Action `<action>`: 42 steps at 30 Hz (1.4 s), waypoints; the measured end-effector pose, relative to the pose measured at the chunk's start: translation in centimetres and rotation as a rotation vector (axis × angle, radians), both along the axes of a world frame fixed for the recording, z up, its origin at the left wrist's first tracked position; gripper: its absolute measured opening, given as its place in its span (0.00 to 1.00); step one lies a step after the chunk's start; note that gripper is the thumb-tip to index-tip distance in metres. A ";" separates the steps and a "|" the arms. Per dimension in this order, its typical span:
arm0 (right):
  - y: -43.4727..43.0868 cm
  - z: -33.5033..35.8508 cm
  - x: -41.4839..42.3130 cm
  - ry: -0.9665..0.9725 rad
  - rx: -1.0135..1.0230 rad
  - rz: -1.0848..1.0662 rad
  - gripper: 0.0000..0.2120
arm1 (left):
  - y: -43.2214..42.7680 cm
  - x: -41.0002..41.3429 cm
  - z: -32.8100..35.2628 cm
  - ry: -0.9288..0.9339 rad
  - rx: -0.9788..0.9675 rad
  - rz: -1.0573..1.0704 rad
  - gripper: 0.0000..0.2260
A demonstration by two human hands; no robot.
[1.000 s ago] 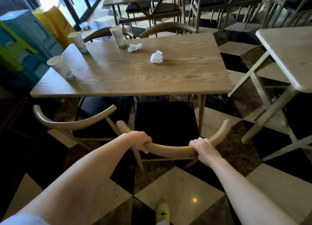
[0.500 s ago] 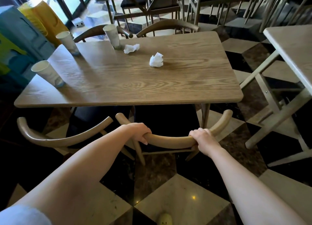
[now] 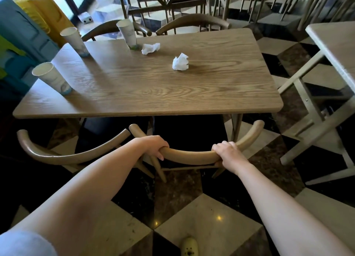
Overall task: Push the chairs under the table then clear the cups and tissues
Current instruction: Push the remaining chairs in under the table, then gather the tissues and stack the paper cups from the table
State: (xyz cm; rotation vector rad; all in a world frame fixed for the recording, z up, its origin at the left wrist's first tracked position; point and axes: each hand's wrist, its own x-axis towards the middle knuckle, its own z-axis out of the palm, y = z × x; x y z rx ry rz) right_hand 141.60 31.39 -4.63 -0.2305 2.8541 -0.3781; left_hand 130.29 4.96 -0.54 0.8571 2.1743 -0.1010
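Gripping chair by its curved backrest, seat already under table.
Left hand and right hand wrapped tight; rigid wood, likely moderate weight, slides best pushed evenly from the rail.

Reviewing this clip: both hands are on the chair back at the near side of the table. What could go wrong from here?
The curved wooden chair back gripped by the left hand and right hand sits close to the neighbouring chair's curved arm; pushing further might knock them together. A bump against the wooden table could tip the tall white paper cup near its left edge.
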 end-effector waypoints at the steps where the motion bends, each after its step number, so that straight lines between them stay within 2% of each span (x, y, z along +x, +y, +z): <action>1: -0.5 -0.2 -0.1 0.005 0.008 0.008 0.14 | -0.5 0.0 -0.2 0.002 0.000 0.008 0.19; 11: -1.6 -0.8 -0.5 -0.022 0.054 -0.004 0.15 | -2.5 0.2 -1.9 0.061 0.096 0.018 0.21; 27: -0.7 -0.3 0.5 -0.053 0.078 -0.042 0.15 | -1.7 -0.3 -5.5 0.101 0.188 -0.080 0.21; 33: 0.2 -0.8 -0.4 -0.068 0.039 -0.049 0.15 | -0.7 -1.6 -4.8 0.060 0.130 -0.072 0.23; 39: -0.3 0.9 -1.7 -0.256 0.085 -0.007 0.15 | 0.8 -0.9 -3.2 0.043 -0.002 0.071 0.24; 42: -0.3 2.4 -3.1 -0.487 0.092 0.002 0.19 | 1.5 -1.1 -2.8 -0.018 -0.079 0.069 0.25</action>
